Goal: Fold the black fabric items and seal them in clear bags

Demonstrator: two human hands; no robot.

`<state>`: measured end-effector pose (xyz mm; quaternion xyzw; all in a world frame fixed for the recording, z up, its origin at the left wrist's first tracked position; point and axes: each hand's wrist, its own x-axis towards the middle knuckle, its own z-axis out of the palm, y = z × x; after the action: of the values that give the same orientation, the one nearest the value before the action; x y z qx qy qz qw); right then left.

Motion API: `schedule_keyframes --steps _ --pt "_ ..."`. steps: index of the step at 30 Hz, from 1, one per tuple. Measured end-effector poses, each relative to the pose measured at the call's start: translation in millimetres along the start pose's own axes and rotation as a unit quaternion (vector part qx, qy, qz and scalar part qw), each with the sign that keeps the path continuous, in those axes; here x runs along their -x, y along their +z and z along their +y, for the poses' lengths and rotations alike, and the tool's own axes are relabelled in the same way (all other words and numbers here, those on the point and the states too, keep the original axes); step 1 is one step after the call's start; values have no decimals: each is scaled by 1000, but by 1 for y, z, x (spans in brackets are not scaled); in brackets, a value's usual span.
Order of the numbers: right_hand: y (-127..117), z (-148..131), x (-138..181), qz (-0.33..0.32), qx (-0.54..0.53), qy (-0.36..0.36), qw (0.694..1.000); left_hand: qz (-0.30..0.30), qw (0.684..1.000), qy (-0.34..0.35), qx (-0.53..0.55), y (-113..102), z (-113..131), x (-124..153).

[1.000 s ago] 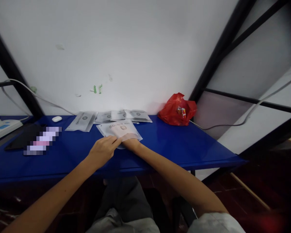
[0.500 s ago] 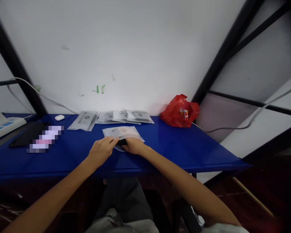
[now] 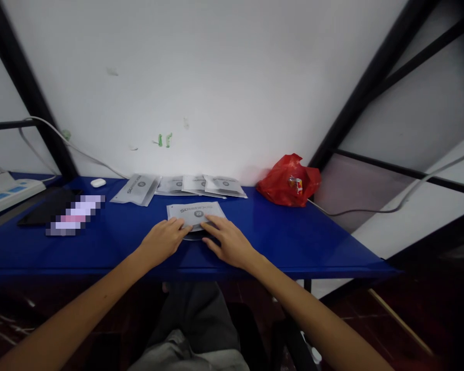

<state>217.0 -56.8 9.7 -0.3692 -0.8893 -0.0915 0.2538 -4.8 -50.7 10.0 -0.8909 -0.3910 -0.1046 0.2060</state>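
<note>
A frosted plastic pouch with dark printed lettering and a round logo lies flat on the blue table in front of me. Its near end gapes, and something dark shows inside. My left hand pinches the pouch's near left corner between thumb and fingers. On the pouch's near right part rests my right hand, its fingers spread and lying on the film, with the thumb apart near the opening.
Several similar pouches lie along the wall, one of them apart at the left. A red plastic bag sits at the back right. Farther left are a white earbud case, a dark tablet, a blurred-out item and a power strip.
My right hand has come out of the pouch's opening and now lies on top with fingers spread. My left hand keeps its hold at the corner. The view has shifted slightly.
</note>
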Motion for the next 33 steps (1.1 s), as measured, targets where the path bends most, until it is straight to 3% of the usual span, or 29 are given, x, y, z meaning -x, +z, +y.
schedule_keyframes --steps 9,17,22,25,30,33 --pt "-1 5 8 -123 -64 39 990 -32 989 -6 141 4 -12 19" --pt "-6 8 10 -114 -85 39 989 -81 996 6 44 4 -11 12" --pt "-11 -1 -9 12 -49 8 999 -19 997 4 81 -13 -15 3" --pt "-13 -9 -24 44 -36 -27 998 38 986 -3 163 -25 -17 -1" --pt "-12 -12 -32 89 -72 -43 993 147 935 -76 315 -24 -20 5" --pt "-11 -9 -31 105 -108 -32 988 194 909 -121 349 -19 -20 11"
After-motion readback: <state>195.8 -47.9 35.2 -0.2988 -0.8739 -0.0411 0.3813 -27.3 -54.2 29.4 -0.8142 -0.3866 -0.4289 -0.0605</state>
